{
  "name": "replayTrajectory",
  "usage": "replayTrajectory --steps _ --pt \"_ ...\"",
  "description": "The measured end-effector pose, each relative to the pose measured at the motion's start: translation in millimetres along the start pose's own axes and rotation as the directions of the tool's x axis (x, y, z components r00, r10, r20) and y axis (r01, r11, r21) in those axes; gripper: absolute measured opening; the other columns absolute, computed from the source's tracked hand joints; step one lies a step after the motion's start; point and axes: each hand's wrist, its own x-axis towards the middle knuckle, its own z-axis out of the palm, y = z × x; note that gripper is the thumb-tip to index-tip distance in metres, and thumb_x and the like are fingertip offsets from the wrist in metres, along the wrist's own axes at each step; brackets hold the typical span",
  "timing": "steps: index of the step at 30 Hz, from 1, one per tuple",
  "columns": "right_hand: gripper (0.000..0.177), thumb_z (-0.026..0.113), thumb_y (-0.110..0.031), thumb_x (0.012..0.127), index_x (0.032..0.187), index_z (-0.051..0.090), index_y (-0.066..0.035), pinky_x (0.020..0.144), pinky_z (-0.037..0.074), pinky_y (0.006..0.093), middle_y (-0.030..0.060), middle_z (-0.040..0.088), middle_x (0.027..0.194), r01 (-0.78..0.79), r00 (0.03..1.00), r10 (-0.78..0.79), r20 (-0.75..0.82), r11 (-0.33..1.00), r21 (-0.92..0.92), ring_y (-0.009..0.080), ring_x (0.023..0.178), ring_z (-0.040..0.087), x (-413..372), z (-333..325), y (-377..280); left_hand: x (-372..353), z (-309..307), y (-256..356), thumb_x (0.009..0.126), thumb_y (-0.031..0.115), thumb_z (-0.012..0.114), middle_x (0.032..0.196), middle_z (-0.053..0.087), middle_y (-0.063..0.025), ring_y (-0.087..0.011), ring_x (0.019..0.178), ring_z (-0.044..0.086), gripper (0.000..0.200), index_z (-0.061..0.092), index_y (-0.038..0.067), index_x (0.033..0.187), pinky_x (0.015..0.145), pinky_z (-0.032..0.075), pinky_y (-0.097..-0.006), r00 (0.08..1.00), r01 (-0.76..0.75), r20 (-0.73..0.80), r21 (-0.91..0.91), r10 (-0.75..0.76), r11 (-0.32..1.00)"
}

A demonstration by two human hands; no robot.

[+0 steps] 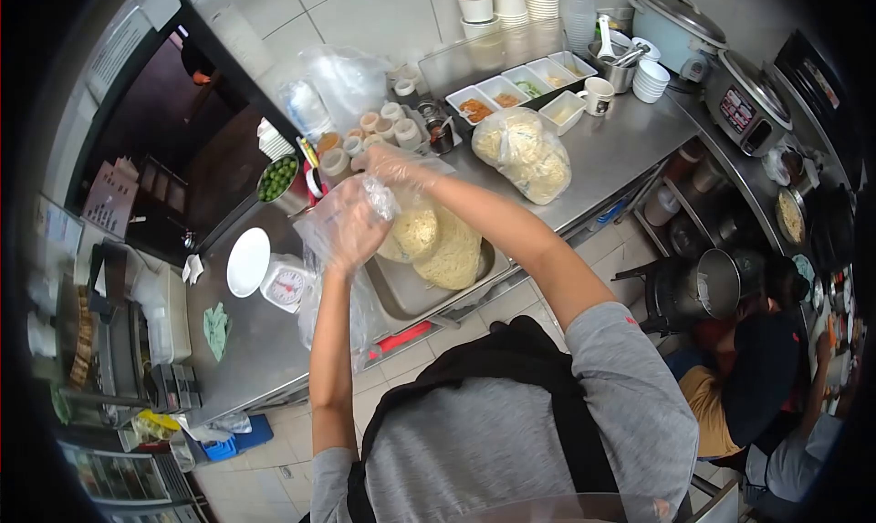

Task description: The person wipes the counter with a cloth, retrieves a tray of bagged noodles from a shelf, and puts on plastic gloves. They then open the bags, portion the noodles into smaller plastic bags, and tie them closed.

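Over steel counter (620, 149), plastic bag (363, 315) in left hand (351, 231), seemingly mouth-up, vertical.

Commercial kitchen: steel counter (630, 144), rice cookers (680, 26).

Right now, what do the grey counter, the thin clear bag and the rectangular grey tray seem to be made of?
The grey counter: likely stainless steel, brushed, dull reflections. The thin clear bag in the left hand: soft plastic film, wrinkled, see-through. The rectangular grey tray: probably steel too, with a glossy rim.
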Motion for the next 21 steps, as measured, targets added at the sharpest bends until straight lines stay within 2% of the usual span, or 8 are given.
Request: replayTrajectory --steps 2,5,6,8,11,15,18,21 --pt "0.036 0.064 -0.032 0.069 0.089 0.062 -0.002 0.075 0.043 0.0363 0.0187 0.06 0.087 -0.029 0.999 0.031 -0.041 0.999 0.041 0.0283 0.085 0.057 14 8 16 -3 1 4 0.068 0.02 0.061 0.121 0.044 -0.022 -0.0373 0.119 0.034 0.046 0.053 0.003 0.11 0.102 0.023 -0.0432 0.999 0.019 -0.048 -0.013 -0.02 1.0" --pt "0.045 0.066 -0.035 0.069 0.098 0.063 0.0 0.086 0.041 0.035 0.0173 0.058 0.103 0.016 0.992 -0.01 -0.127 0.999 0.045 0.0285 0.1 0.054 13 11 18 -7 1 2 0.068 0.019 0.061 0.121 0.044 -0.0223 -0.0382 0.12 0.033 0.047 0.052 0.002 0.111 0.103 0.023 -0.0441 1.0 -0.012 0.025 0.235 0.007 0.972" --pt "0.048 0.067 -0.036 0.07 0.1 0.062 0.001 0.088 0.039 0.0341 0.0159 0.057 0.107 0.046 0.987 -0.04 -0.158 0.998 0.035 0.0276 0.103 0.052 10 10 18 -10 2 0 0.073 0.024 0.059 0.118 0.051 -0.0181 -0.0393 0.123 0.032 0.037 0.057 0.008 0.106 0.101 0.015 -0.0578 0.998 -0.039 -0.036 0.119 0.044 0.992" --pt "0.052 0.067 -0.04 0.071 0.106 0.061 -0.001 0.094 0.035 0.0366 0.015 0.055 0.113 -0.037 0.997 0.042 -0.06 0.996 0.082 0.0273 0.111 0.047 22 9 23 -16 2 0 0.069 0.021 0.061 0.118 0.049 -0.0215 -0.0395 0.119 0.036 0.044 0.054 0.004 0.108 0.102 0.02 -0.0496 0.999 -0.036 0.037 0.192 0.03 0.981" --pt "0.044 0.066 -0.032 0.075 0.106 0.06 -0.002 0.091 0.037 0.0347 0.0151 0.055 0.112 0.125 0.975 -0.151 -0.162 0.979 -0.161 0.025 0.108 0.049 5 14 14 -25 -11 0 0.067 0.019 0.062 0.111 0.051 -0.0225 -0.0388 0.108 0.044 0.044 0.054 0.001 0.105 0.098 0.026 -0.0471 0.996 -0.008 0.083 0.217 -0.01 0.976" --pt "0.03 0.063 -0.017 0.077 0.102 0.061 -0.001 0.089 0.039 0.0323 0.0151 0.055 0.111 -0.009 0.984 0.049 -0.17 0.973 0.232 0.0205 0.105 0.051 14 27 15 -27 -20 -7 0.065 0.016 0.061 0.095 0.056 -0.0188 -0.0347 0.087 0.053 0.037 0.054 -0.001 0.097 0.081 0.034 -0.0467 0.996 -0.089 0.027 0.543 0.089 0.835" --pt "0.025 0.058 -0.009 0.078 0.101 0.061 -0.001 0.087 0.041 0.0304 0.0143 0.059 0.104 0.07 0.953 0.009 -0.304 0.967 0.246 0.0193 0.101 0.055 -3 24 6 -23 -6 -42 0.064 0.013 0.059 0.087 0.056 -0.0159 -0.0326 0.077 0.051 0.032 0.054 0.0 0.093 0.07 0.033 -0.0436 0.94 -0.286 0.006 0.554 0.34 0.782" --pt "0.025 0.053 -0.006 0.08 0.103 0.061 0.0 0.086 0.043 0.0304 0.0146 0.062 0.098 0.088 0.921 0.031 -0.389 0.955 0.283 0.0215 0.096 0.058 4 46 37 -14 -5 -35 0.066 0.01 0.056 0.09 0.057 -0.017 -0.0332 0.089 0.053 0.036 0.054 -0.001 0.1 0.08 0.036 -0.0475 0.931 -0.302 0.348 0.555 0.113 0.775"
